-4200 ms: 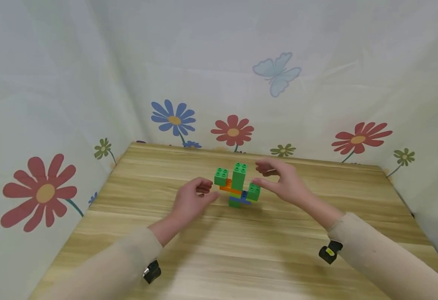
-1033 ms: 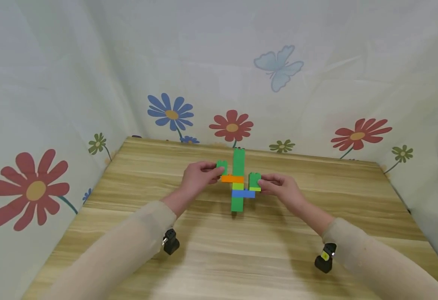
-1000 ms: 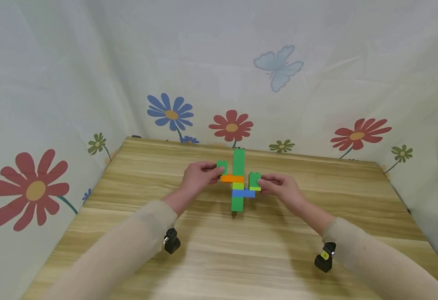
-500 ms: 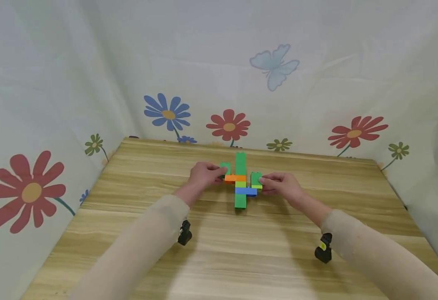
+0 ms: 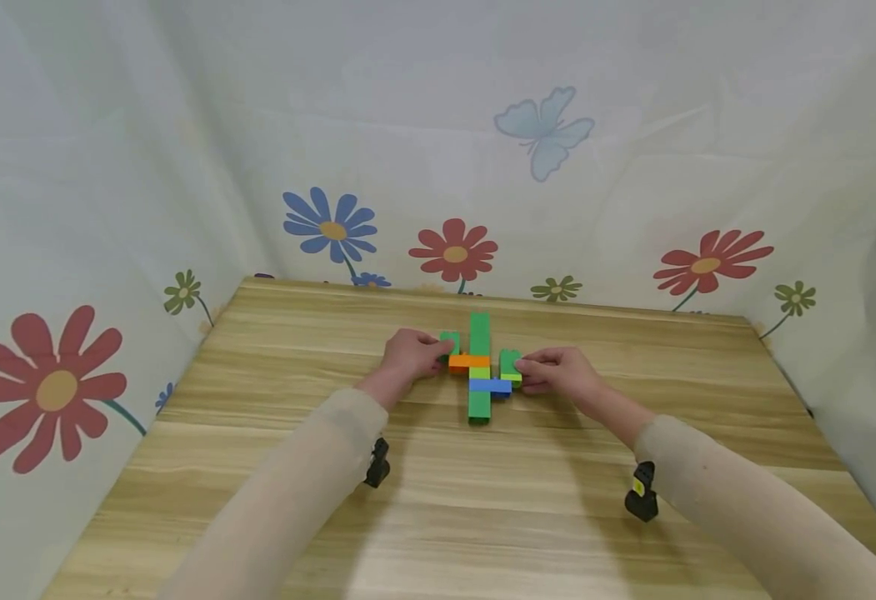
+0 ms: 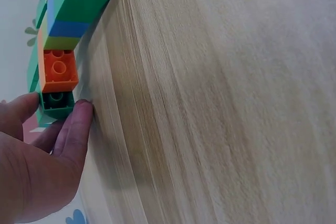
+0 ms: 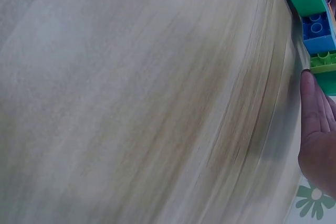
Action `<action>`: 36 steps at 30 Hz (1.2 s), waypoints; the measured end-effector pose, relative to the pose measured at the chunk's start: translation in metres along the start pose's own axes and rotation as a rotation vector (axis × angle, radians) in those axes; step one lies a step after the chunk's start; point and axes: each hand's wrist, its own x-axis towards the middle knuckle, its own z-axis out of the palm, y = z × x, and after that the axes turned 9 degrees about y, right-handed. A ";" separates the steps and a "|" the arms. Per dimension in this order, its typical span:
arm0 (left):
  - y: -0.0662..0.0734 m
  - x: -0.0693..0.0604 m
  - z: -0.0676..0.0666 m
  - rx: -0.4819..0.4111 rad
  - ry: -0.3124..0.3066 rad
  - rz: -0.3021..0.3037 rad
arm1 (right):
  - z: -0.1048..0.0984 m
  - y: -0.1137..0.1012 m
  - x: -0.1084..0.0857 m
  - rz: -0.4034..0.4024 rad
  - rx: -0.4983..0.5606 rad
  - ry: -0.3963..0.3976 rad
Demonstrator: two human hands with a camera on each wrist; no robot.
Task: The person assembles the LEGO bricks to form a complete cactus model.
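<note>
Both hands hold one toy building-brick model between them, tilted back with its front turned up. Its tall green column stands mid-model, above a lime layer and a lower green brick. An orange brick juts left and a blue brick juts right. My left hand pinches the green brick on the orange arm. On the other side, my right hand pinches the green brick above a thin lime piece. Hollow undersides show in both wrist views, such as the orange brick's.
A wood-grain table lies beneath, bearing shadows of the arms. Behind and at the sides hangs a white curtain printed with flowers and a butterfly. Black wrist cameras hang under both sleeves.
Earlier the hands hovered beside the upright model; then they took its two side bricks and tilted it back. Over the last second it has shifted only slightly, with the left forearm moving inward.
</note>
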 end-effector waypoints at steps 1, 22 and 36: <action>0.000 0.000 0.000 0.008 0.001 0.001 | 0.000 0.001 0.001 0.004 -0.001 0.002; 0.007 0.010 0.001 0.197 -0.004 0.064 | -0.004 -0.003 0.008 -0.035 -0.157 -0.055; 0.008 0.015 0.004 0.271 -0.015 0.036 | -0.006 -0.006 0.012 -0.073 -0.256 -0.062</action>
